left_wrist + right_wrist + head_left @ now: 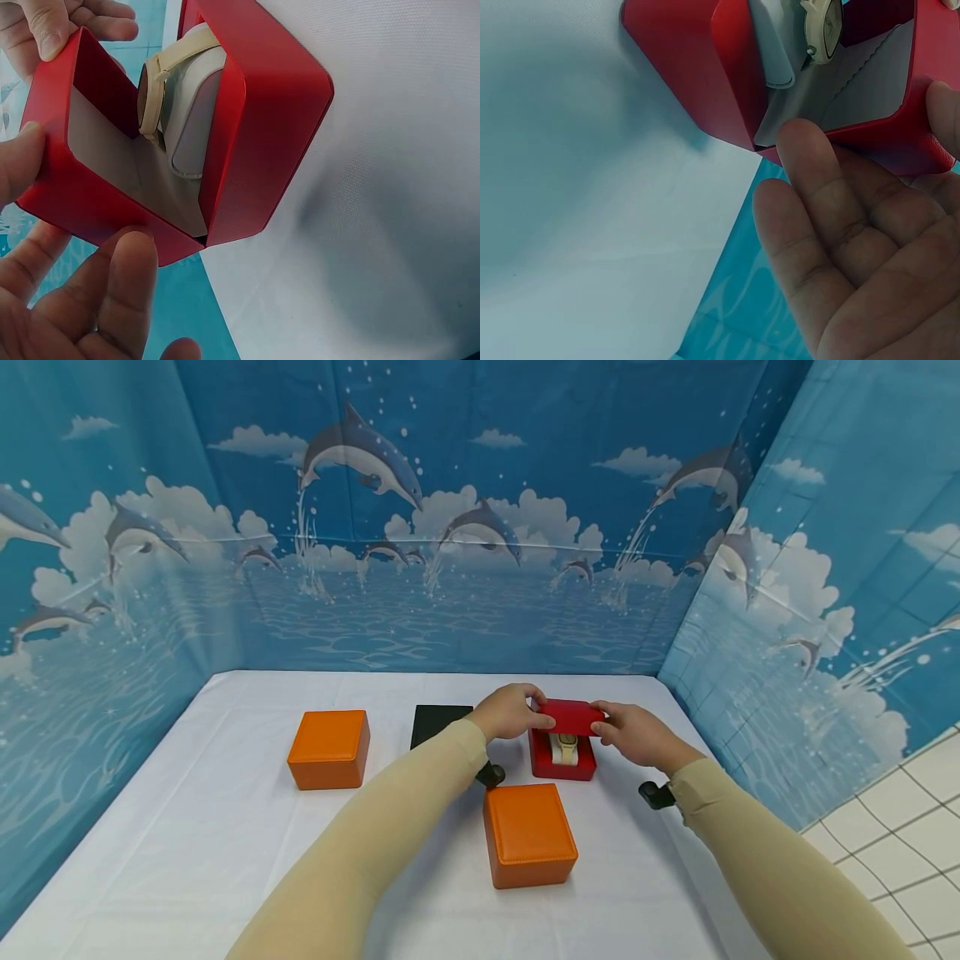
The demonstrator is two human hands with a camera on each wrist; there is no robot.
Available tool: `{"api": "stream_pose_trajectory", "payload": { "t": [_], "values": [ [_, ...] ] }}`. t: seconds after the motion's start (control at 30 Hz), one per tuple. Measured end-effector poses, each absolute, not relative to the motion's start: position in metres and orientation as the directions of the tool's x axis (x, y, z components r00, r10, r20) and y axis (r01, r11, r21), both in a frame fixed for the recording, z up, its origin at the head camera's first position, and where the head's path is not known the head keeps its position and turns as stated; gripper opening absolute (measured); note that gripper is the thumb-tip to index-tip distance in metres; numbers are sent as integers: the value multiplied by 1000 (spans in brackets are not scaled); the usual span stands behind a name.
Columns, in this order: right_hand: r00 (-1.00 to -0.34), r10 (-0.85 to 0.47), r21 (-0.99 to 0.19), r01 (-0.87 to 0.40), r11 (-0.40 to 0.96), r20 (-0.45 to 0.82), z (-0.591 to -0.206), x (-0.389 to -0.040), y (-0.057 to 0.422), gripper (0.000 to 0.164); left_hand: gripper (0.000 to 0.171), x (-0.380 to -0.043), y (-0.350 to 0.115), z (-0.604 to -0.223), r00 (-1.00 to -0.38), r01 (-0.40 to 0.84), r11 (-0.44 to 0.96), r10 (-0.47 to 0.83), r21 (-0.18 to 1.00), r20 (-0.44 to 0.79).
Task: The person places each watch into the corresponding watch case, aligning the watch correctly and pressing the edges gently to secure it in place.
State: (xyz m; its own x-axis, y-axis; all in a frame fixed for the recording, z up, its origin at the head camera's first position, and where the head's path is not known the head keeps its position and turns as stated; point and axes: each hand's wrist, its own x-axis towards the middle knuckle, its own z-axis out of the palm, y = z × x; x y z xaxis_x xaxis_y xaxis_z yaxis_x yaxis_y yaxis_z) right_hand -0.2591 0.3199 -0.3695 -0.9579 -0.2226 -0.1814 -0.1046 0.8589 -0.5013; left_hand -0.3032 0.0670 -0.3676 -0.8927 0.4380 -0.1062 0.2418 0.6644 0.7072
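A red watch box (562, 772) stands on the table with its hinged lid (572, 717) partly raised. Inside, a cream-strapped wristwatch (567, 748) with a gold-toned case wraps a pale cushion (196, 127). My left hand (513, 712) holds the lid's left side, thumb on its front edge and fingers along the side. On the opposite side, my right hand (637, 735) pinches the lid between thumb and fingers. The right wrist view shows two of the right fingers (795, 247) extended near the hinge. Both hands stay above the base.
One orange box (531, 827) sits in front of the red box, and another orange box (330, 747) lies to the left. A black box (438, 722) is partly hidden behind my left forearm. White cloth covers the table (187, 860); a dolphin-print curtain (450, 610) hangs behind.
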Motion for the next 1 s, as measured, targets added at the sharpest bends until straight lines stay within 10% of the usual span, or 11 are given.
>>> {"api": "stream_pose_trajectory", "payload": {
  "t": [1.0],
  "values": [
    [-960, -201, -520, -74, 851, -193, -376, -255, 318, 66, 38, -299, 66, -365, -871, 281, 680, 476, 677, -117]
  ]
}}
